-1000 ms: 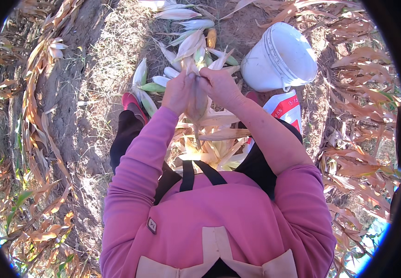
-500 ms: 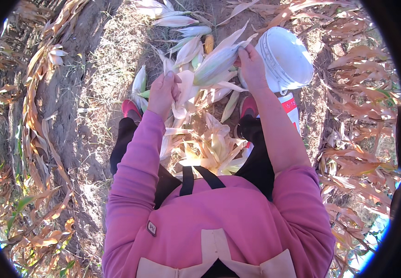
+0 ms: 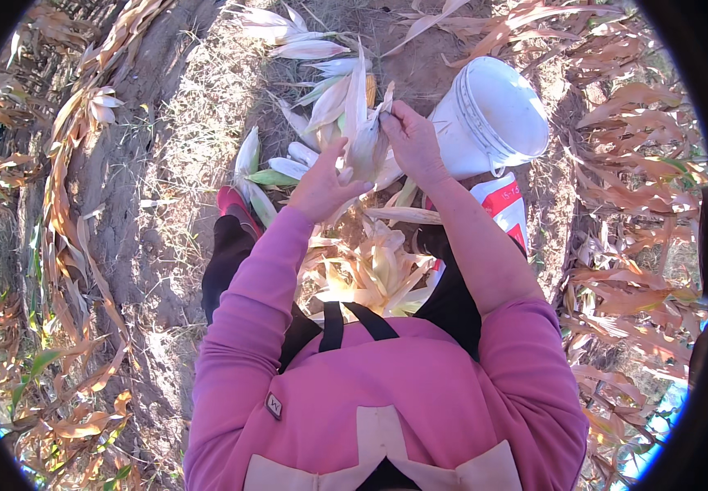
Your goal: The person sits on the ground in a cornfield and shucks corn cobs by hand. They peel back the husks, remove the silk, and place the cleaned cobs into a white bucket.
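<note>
Around twelve o'clock, right hand [image 3: 413, 141] pinches a corn husk [image 3: 364, 153], left hand [image 3: 323, 188] has fingers spread; lopsided hold, so it might slip.

To the right, a white bucket [image 3: 454, 135], tilted, ribbed below the rim. Just beside it, a red-and-white package [image 3: 503, 200], partly hidden. Farther right, a dense spread of dry brown leaves [image 3: 640, 217]. On the left, a long heap of dry stalks [image 3: 61, 196] beside bare soil [image 3: 134, 123] and scattered pale straw [image 3: 198, 102].
</note>
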Available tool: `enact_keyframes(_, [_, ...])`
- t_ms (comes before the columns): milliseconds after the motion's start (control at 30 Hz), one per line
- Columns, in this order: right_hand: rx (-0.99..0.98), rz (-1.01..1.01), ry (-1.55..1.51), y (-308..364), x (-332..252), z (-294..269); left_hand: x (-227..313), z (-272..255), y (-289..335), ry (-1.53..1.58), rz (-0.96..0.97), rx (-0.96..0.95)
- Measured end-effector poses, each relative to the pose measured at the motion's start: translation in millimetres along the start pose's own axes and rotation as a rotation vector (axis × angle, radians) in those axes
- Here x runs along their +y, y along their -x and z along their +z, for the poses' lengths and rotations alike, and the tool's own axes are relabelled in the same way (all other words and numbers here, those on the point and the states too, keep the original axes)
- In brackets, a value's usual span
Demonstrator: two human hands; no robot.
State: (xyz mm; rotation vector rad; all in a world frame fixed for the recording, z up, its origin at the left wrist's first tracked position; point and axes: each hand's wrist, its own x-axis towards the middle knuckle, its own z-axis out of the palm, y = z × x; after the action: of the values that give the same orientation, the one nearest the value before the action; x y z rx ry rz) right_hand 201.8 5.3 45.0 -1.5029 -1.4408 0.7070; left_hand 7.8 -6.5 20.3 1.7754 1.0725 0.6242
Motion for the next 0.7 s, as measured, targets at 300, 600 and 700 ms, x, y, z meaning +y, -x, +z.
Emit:
enact_keyframes(300, [-0.139, 0.221, -0.378, 5, -12, 10, -10, 7, -7, 0.019, -0.057, 0.024])
enact_keyframes(600, [-0.064, 0.648, -1.205, 11, -30, 12, -8, 12, -9, 0.790, 0.061, 0.230])
enact_keyframes(700, [-0.121, 0.676, -1.195, 13, -36, 16, -1, 0, -9, 0.953, -0.044, 0.184])
